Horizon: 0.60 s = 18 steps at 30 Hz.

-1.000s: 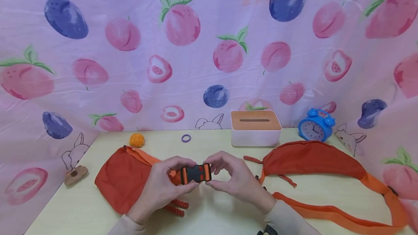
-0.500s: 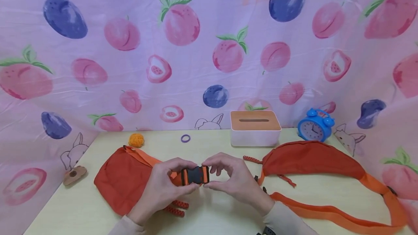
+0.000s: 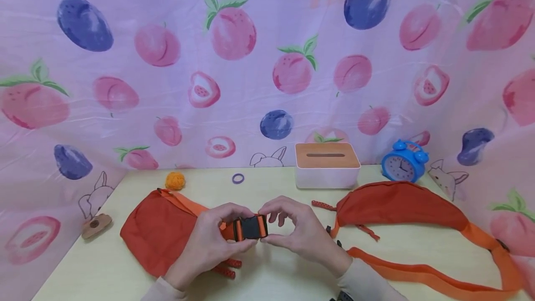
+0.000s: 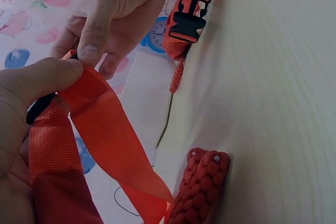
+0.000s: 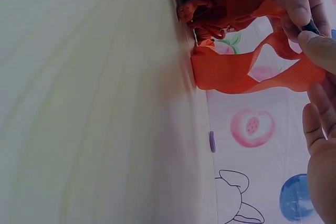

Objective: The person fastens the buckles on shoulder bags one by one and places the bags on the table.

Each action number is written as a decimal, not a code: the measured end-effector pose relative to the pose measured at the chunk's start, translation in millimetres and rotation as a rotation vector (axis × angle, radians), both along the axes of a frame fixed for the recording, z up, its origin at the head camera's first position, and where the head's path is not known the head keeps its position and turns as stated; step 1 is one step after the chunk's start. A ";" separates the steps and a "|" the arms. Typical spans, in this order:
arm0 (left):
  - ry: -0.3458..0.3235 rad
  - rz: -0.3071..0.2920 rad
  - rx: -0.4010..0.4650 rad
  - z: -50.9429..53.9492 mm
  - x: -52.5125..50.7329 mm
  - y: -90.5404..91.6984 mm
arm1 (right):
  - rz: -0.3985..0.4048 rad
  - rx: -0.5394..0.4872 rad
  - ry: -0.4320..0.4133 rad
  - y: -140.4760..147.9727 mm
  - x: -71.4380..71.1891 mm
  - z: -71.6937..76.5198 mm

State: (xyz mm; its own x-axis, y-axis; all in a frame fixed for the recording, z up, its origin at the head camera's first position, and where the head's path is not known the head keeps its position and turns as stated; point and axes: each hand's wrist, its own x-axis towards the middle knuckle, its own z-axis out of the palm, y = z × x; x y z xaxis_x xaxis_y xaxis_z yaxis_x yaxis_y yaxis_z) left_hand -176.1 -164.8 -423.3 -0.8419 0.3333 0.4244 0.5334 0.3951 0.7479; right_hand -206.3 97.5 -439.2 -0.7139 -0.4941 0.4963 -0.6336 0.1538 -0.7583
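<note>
A black side-release buckle point(image 3: 251, 228) on orange webbing is raised in front of me, its two halves pushed together. My left hand point(image 3: 209, 236) pinches its left end between thumb and fingers. At the other end, thumb and fingertips of my right hand point(image 3: 298, 229) grip the buckle's edge by the strap. The orange strap point(image 4: 107, 124) loops down from the buckle in the left wrist view. This strap belongs to the red bag point(image 3: 156, 231) on the left, which lies partly behind my left hand. Braided zipper pulls point(image 4: 202, 187) hang from that bag.
A red waist bag point(image 3: 401, 206) with a long orange strap point(image 3: 422, 271) lies at the right, a fastened buckle point(image 4: 189, 17) on it. Toward the back are a tissue box point(image 3: 328, 178), blue alarm clock point(image 3: 403, 164), purple ring point(image 3: 238, 179) and orange yarn ball point(image 3: 175, 180).
The right half of the buckle has slid left into the left half, closing the gap where red showed between them. My right hand has shifted slightly left with it.
</note>
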 end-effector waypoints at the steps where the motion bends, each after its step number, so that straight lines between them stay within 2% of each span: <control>1: -0.002 -0.004 0.000 0.5 0.0 0.0 | -0.004 0.004 0.007 0.4 -0.5 0.1; 9: 0.015 -0.033 -0.009 -0.8 3.6 -5.9 | 0.009 0.019 0.065 2.0 -2.8 -1.3; 15: -0.049 -0.018 -0.074 -1.0 10.5 -17.1 | 0.040 0.051 0.084 2.2 -2.8 -2.1; 18: -0.074 -0.049 -0.095 -1.9 15.6 -24.9 | 0.066 0.088 0.103 3.4 -3.3 -2.3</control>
